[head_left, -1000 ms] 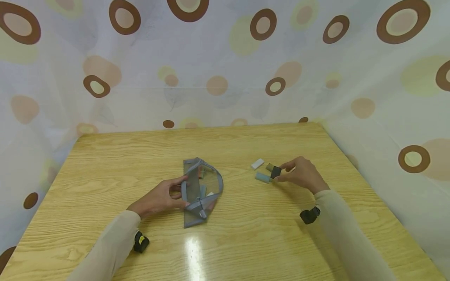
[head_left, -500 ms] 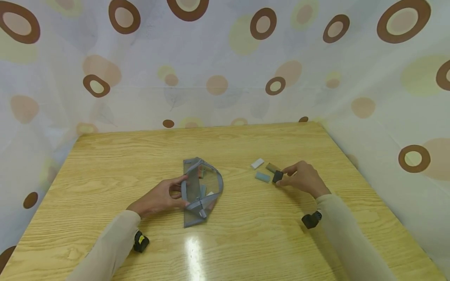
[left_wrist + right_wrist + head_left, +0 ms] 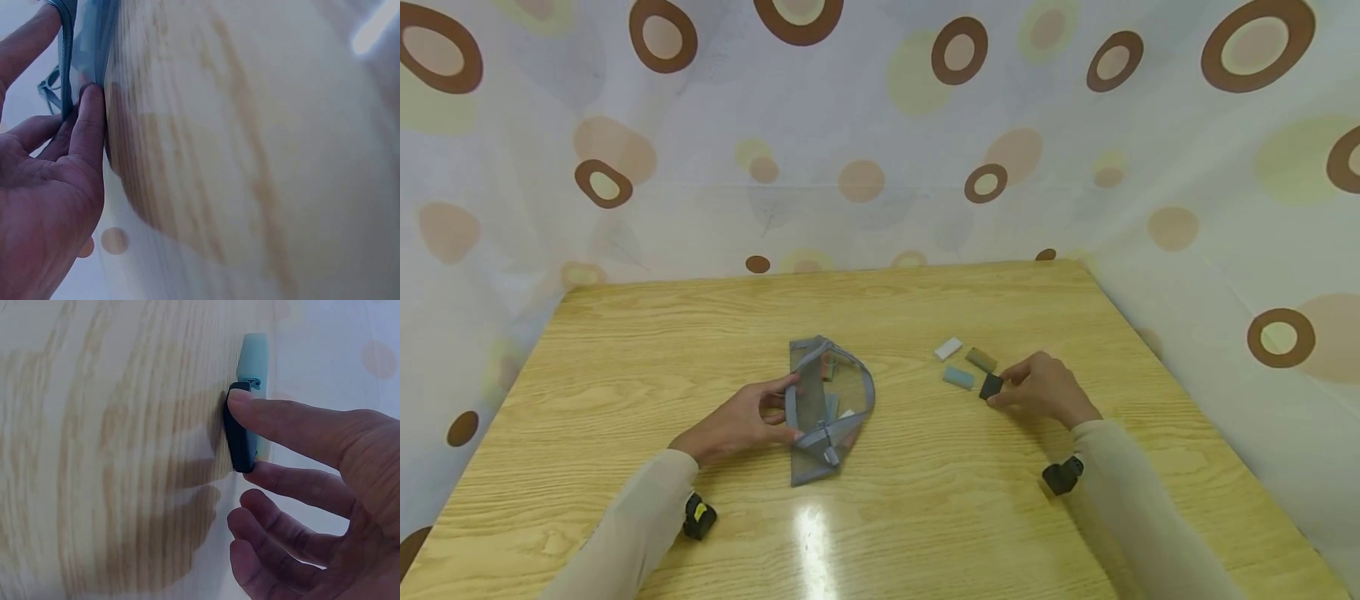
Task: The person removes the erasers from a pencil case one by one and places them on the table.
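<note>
My left hand (image 3: 741, 422) grips the near-left edge of a grey mesh zip pouch (image 3: 811, 400), its thumb and fingers spread along the opening. Through the mesh several small coloured pieces show. In the left wrist view the fingers press against the pouch (image 3: 90, 44). My right hand (image 3: 1047, 387) pinches a small black block (image 3: 991, 386) between thumb and index finger, low at the table; the other fingers are loosely bent. Beside it lie a light blue rounded piece (image 3: 958, 377), a tan piece (image 3: 981, 360) and a white block (image 3: 948, 348). The right wrist view shows the black block (image 3: 237, 434) before the blue piece (image 3: 253, 356).
The wood-grain table (image 3: 895, 517) stretches under both hands. A patterned curtain (image 3: 865, 125) stands along its back and sides. Each wrist carries a small black camera, such as the right wrist camera (image 3: 1063, 476).
My right hand has drawn the black block slightly toward me, off the tan piece, which now shows more fully. My left hand and the pouch have stayed put.
</note>
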`<state>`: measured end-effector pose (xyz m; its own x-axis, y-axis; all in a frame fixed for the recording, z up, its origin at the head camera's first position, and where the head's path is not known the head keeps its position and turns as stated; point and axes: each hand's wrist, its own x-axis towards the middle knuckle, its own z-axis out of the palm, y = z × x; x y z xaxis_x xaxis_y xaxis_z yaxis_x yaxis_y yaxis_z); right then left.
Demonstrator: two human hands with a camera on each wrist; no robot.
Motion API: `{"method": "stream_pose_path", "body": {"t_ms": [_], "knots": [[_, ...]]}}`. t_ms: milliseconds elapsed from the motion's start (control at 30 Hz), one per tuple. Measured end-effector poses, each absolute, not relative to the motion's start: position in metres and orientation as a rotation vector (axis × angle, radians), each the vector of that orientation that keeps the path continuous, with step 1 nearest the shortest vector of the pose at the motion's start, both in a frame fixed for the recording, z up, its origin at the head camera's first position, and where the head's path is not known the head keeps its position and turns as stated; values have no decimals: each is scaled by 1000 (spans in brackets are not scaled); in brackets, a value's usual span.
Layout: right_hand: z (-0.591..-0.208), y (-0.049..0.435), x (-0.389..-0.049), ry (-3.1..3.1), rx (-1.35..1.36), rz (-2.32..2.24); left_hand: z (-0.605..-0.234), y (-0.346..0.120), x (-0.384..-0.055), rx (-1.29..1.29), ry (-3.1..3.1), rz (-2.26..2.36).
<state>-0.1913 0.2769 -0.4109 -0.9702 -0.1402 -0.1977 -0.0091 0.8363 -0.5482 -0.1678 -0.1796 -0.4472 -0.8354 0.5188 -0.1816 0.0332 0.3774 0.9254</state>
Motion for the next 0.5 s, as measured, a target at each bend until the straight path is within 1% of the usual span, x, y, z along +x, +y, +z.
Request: {"method": "stream_pose_path", "body": {"t_ms": [500], "knots": [[-406,270,-192,2803,-160,-695,-448,-180,-168,474,2147,1505]]}}
